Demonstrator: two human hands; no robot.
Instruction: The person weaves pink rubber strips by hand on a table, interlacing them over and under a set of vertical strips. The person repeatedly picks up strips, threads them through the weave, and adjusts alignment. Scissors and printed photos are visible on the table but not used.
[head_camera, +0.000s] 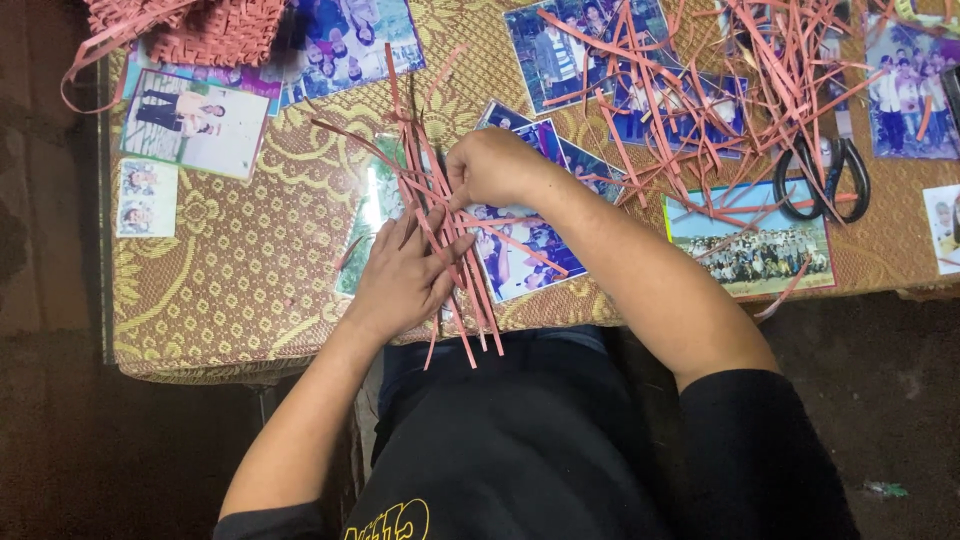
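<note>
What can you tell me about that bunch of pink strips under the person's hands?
The bunch of pink strips is made of long, thin, flat bands that look like paper or plastic. They lie roughly parallel on the glass-covered table, some crossing, their near ends overhanging its edge. The left hand presses flat on them; the right hand pinches them higher up. Photographs lie beneath.

Bundle of strips (440, 215) laid on the table (260, 290) between left hand (405, 275) and right hand (495, 165), loose strips (730, 80) piled far right, scissors (825, 180) beside them, woven piece (205, 30) set far left
</note>
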